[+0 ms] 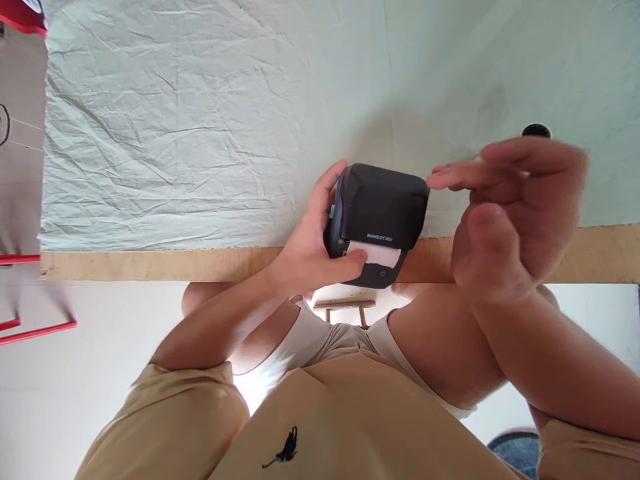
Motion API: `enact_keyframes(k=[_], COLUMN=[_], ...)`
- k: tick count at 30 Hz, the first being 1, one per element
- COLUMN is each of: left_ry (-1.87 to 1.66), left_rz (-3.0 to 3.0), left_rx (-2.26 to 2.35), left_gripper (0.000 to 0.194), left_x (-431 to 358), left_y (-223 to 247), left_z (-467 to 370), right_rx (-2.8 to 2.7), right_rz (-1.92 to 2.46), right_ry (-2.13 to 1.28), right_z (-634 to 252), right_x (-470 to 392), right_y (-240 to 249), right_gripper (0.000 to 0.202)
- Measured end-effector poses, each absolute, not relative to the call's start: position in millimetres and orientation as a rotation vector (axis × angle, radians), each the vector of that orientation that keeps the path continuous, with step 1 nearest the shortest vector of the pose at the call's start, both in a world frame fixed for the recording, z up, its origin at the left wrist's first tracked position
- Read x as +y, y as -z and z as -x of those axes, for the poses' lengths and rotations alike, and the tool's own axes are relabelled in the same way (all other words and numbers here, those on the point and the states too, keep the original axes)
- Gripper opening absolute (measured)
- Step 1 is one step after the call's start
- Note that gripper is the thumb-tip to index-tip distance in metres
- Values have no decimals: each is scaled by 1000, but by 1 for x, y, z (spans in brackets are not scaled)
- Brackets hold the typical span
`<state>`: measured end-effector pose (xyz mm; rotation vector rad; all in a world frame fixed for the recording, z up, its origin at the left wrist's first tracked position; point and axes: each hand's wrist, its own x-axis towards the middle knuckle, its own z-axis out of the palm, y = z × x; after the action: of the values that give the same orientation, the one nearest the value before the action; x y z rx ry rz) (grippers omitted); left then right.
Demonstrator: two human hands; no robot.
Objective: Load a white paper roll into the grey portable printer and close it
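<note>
A black Niimbot label printer [385, 203] is held over the table's near edge, its lid down. White label paper [383, 255] shows at its front slot, beside a round power button. My left hand [325, 233] grips the printer from the left side, the thumb lying on the label paper and the fingers behind the body. To the right of the printer, my right hand [515, 207] is raised with its fingers apart and nothing in them. Its fingertips come close to the printer's upper right corner; whether they touch it I cannot tell.
Wrinkled pale green cloth [175, 133] covers the table, with a bare wooden edge [160, 265] at the front. A small dark round object [536, 131] lies behind my right hand. At the far left are red frame-like parts [40, 333], and a red object [25, 17] sits at the upper corner.
</note>
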<state>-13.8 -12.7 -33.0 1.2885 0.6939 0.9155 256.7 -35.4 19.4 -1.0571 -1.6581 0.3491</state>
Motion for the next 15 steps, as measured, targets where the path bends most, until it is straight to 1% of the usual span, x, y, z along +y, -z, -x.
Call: enact_keyframes(k=[2, 4, 6, 7, 8, 9, 11, 12, 14, 15], left_ry=[-911, -889, -863, -879, -888, -896, -896, -923, -924, -905], left_rz=[-1271, -1262, -1262, -1264, -1262, -1261, -1219, -1209, -1200, -1196], left_rx=[699, 696, 633, 604, 582, 576, 694, 730, 762, 779], left_gripper=[135, 142, 155, 157, 155, 147, 121, 112, 97, 92], left_x=[-14, -11, -6, -4, -4, -5, -9, -11, -16, -17], left_y=[34, 39, 44, 45, 43, 39, 26, 19, 7, 4], left_z=[13, 13, 15, 16, 16, 16, 14, 13, 10, 9], right_rx=[-1710, -1819, -1916, -1944, -1956, -1962, -1990, -2010, -2041, -2050], right_rz=[1065, 1076, 1108, 1136, 1173, 1199, 1198, 1180, 1139, 1128], right_ry=[-349, -377, -405, -424, -453, -486, -573, -618, -685, -705], right_z=[-256, -256, -256, -256, -256, -256, -258, -260, -263, -264], right_x=[-36, -37, -38, -39, -40, -40, -39, -39, -37, -36], right_y=[-20, -20, -17, -15, -14, -13, -12, -12, -12, -12], right_gripper=[39, 37, 44, 49, 54, 59, 67, 69, 69, 69])
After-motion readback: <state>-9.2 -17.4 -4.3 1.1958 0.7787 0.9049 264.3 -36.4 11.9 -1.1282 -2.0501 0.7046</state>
